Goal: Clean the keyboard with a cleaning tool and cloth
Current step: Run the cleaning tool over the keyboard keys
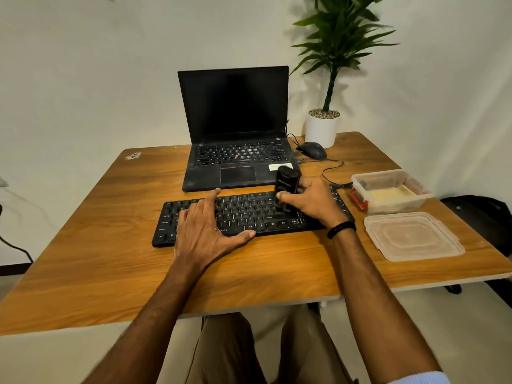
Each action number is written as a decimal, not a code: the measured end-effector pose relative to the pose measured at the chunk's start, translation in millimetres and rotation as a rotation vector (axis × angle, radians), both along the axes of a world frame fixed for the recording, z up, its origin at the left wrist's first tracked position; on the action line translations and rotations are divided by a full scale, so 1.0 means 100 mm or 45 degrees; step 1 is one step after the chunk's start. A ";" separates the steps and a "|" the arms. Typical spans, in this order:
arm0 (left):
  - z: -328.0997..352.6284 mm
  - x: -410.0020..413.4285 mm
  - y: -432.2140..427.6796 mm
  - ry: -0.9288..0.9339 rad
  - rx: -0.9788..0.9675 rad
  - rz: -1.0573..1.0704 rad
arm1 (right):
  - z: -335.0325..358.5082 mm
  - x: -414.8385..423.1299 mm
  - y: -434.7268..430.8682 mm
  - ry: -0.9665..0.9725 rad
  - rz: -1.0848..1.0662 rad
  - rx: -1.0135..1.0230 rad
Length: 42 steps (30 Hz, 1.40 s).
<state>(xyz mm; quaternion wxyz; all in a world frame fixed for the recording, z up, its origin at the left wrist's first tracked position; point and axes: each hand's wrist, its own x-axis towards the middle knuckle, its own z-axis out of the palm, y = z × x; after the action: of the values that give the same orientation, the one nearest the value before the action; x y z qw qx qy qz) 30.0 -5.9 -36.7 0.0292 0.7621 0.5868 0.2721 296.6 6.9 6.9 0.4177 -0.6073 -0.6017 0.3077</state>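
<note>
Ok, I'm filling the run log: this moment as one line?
left hand: flat on keyboard | right hand: grips cleaning tool, tip down on keyboard's right half | container: open, lid beside it

The left hand [206,225] lay palm-down with its thumb splayed wide, while the right hand [310,202], a black band [341,229] at its wrist, curled around a black cleaning tool [285,181] held upright.

Pale plain walls [110,65], light floor [457,328], wooden table [110,273], potted plant [329,79] in the corner.
</note>
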 end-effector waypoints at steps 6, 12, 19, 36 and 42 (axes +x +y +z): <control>-0.02 -0.01 0.02 0.006 0.010 -0.004 | 0.02 0.04 -0.02 -0.084 -0.052 0.021; -0.04 -0.02 0.04 0.020 0.012 -0.006 | -0.01 0.01 -0.03 -0.120 -0.021 0.004; -0.03 0.00 0.05 0.062 0.022 -0.006 | -0.01 0.01 0.02 -0.125 -0.215 0.110; -0.02 0.36 0.06 0.224 0.054 -0.091 | 0.07 -0.34 0.13 -0.162 -0.085 0.059; -0.05 0.35 0.06 0.223 0.067 -0.099 | 0.10 -0.42 0.12 -0.339 -0.335 0.031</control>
<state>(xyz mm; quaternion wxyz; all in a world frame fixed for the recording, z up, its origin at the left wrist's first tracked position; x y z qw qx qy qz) 64.9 0.0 -41.3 -0.0319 0.8056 0.5497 0.2184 254.8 18.7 16.6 0.3786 -0.7110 -0.5706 0.1600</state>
